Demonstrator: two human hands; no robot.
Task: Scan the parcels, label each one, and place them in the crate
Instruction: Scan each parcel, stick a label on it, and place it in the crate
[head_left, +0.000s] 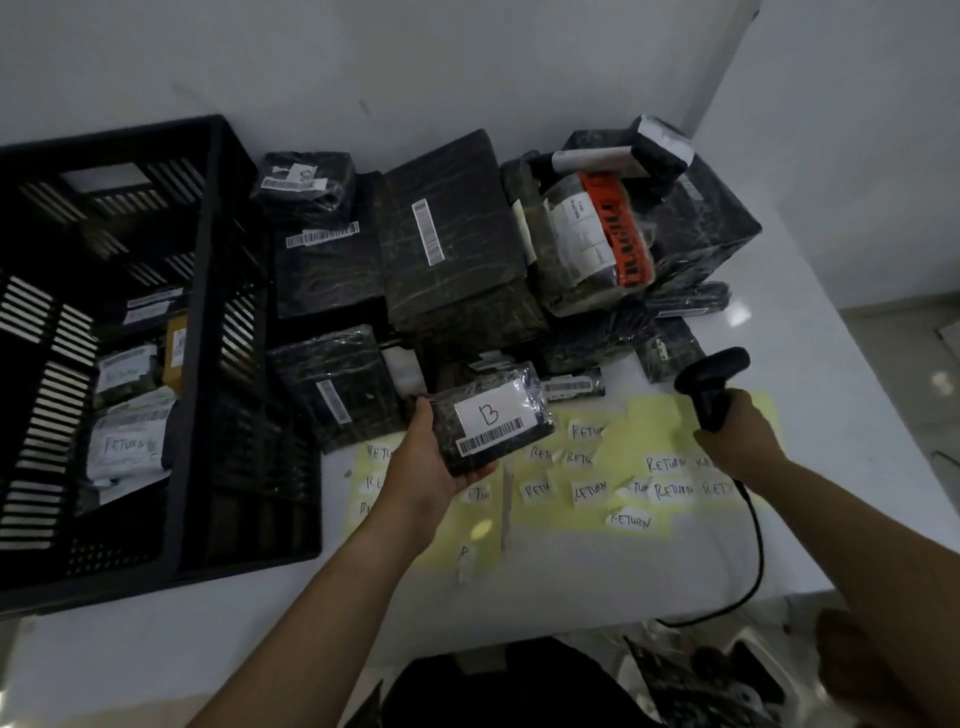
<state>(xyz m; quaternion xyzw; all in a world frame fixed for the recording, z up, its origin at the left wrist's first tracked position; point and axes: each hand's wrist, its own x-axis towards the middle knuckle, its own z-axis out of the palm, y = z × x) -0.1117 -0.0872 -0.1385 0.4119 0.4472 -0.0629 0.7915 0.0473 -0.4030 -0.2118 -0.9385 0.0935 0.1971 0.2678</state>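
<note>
- Holding a small black parcel (488, 421) in our left hand (421, 457) at frame centre, we had fingers curled under it and the thumb at its left edge.
- Its white tag faced up with a barcode and a handwritten mark, "13" or "B", we could not tell which.
- We held the parcel raised in front of the pile of black-wrapped parcels (447, 234) that filled the upper centre.
- Our right hand (737, 436) gripped the handle of the black scanner (711, 384) at centre right, head up, apart from the parcel.
- Scanner cable (756, 545) ran down toward the lower right.
- Black crate (202, 332) sat at frame left on the white table (857, 467), just beside the pile.
- A few parcels in the crate (124, 447) showed "RETURN" labels.
- A yellow sheet (649, 431) lay at lower centre with loose RETURN labels (670, 490) scattered over it.
</note>
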